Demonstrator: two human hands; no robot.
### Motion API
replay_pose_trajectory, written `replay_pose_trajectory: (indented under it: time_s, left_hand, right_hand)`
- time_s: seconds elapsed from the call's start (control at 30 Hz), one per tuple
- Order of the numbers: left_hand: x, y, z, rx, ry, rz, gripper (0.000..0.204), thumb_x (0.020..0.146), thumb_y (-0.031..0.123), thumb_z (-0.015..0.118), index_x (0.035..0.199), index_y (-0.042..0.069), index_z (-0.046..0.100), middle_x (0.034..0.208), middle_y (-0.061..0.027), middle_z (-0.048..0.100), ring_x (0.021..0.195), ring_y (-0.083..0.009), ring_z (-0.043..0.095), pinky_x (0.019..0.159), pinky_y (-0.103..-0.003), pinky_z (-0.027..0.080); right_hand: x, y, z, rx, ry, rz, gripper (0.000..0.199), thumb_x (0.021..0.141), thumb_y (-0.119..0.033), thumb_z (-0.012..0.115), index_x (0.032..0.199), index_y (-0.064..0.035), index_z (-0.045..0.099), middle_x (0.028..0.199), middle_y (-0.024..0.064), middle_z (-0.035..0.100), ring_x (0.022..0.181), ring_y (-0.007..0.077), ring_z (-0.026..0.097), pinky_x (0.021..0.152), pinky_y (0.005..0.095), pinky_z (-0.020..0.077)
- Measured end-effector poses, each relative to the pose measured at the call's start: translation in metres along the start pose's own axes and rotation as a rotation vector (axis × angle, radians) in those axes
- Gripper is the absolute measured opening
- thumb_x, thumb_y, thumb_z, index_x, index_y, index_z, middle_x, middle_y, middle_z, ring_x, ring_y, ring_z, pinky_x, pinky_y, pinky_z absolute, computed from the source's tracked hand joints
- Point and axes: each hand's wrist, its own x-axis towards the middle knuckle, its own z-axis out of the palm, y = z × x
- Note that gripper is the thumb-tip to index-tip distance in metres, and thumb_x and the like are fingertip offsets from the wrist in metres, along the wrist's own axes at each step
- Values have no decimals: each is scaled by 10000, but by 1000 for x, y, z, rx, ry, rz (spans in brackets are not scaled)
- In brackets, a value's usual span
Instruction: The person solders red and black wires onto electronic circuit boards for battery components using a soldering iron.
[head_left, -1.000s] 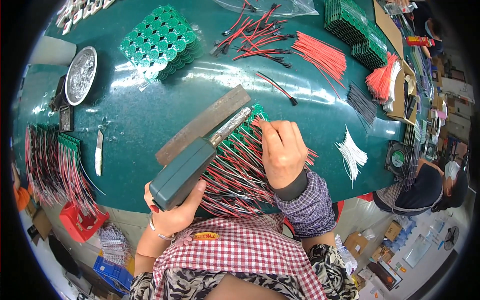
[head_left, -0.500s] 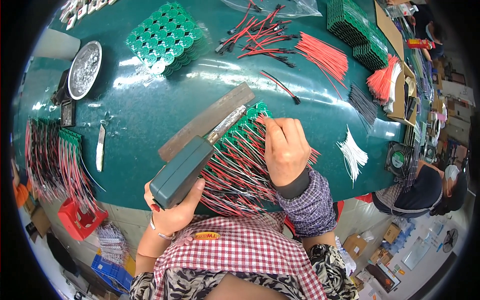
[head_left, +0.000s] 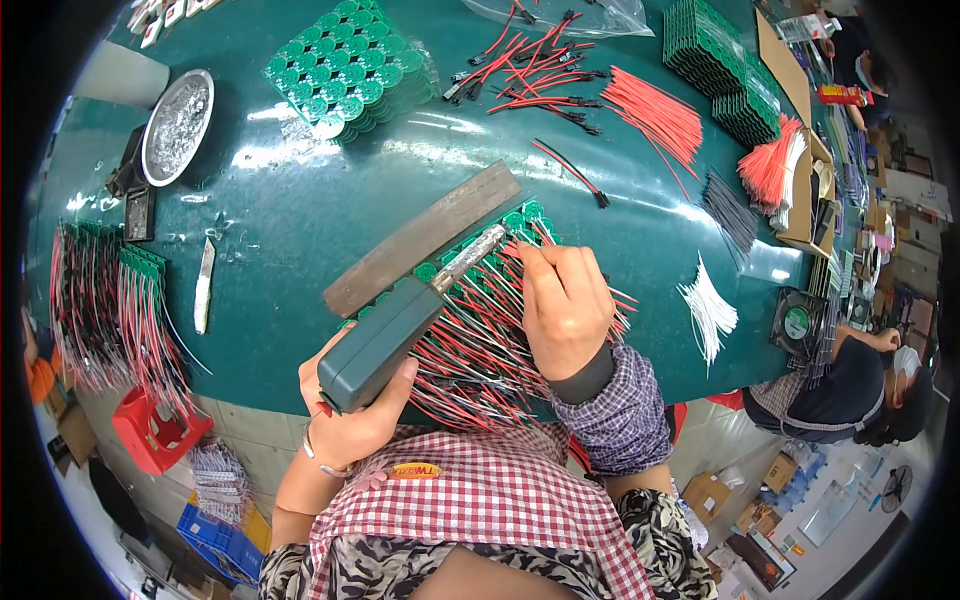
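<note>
My left hand (head_left: 352,425) is wrapped around a dark green soldering gun (head_left: 385,330). Its metal barrel slants up and right over a panel of round green circuit boards (head_left: 527,216), the tip close to my right fingers. My right hand (head_left: 570,312) is closed in a pinch at the panel's right part, on what looks like a red wire (head_left: 513,250) end. Many red, white and black wires (head_left: 470,365) fan from the panel toward me. Along its far side lies a flat grey-brown bar (head_left: 425,238). My right fingertips partly hide the wire's contact with the board.
Farther back lie stacked green boards (head_left: 345,65), black-connector leads (head_left: 540,75) and red wires (head_left: 655,115). White wires (head_left: 710,312) and a small fan (head_left: 798,318) are at right. A metal bowl (head_left: 178,128), a knife (head_left: 204,288) and wired boards (head_left: 140,285) sit left. Another person (head_left: 835,385) sits at right.
The soldering gun has shifted slightly right and toward me, its tip closer to my right fingers. My right hand has moved a little left along the panel. The whole view has shifted slightly.
</note>
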Motion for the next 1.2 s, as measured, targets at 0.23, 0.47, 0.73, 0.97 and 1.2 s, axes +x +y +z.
replay_pose_trajectory:
  time_s: [0.23, 0.47, 0.73, 0.97, 1.2]
  left_hand:
    - [2, 1, 2, -11, -15, 15, 187, 745, 1, 760, 923, -18, 709, 845, -116, 689, 692, -188, 664, 621, -291, 513]
    - [5, 2, 4, 22, -26, 63, 178, 739, -12, 741, 913, -17, 705, 774, -100, 635, 613, -179, 610, 554, -292, 469]
    - [3, 4, 2, 37, 5, 72, 159, 740, -10, 741, 896, -20, 709, 787, -105, 649, 617, -183, 621, 554, -288, 479]
    - [5, 1, 4, 38, -15, 98, 167, 737, -13, 741, 901, -20, 709, 799, -108, 656, 625, -180, 627, 567, -284, 486]
    - [6, 2, 3, 62, -43, 104, 179, 737, -14, 740, 911, -29, 703, 795, -101, 651, 625, -180, 629, 562, -283, 482]
  right_hand:
    - [-1, 0, 0, -35, -22, 0, 268, 733, 86, 729, 980, -1, 671, 837, 100, 588, 729, 256, 582, 623, 357, 495]
    - [-2, 1, 0, -73, -67, -24, 273, 755, 0, 636, 1026, 23, 661, 873, 89, 547, 790, 236, 564, 660, 351, 486]
    - [-3, 1, -1, -83, -80, -20, 281, 756, -2, 624, 1033, 26, 663, 874, 90, 545, 795, 238, 565, 663, 345, 491]
    - [-3, 1, 0, -84, -73, -21, 276, 759, -6, 623, 1030, 25, 663, 869, 88, 541, 789, 236, 561, 658, 343, 487]
    - [-3, 1, 1, -90, -66, -26, 257, 766, -20, 631, 1018, 20, 663, 854, 83, 531, 773, 230, 552, 647, 342, 478]
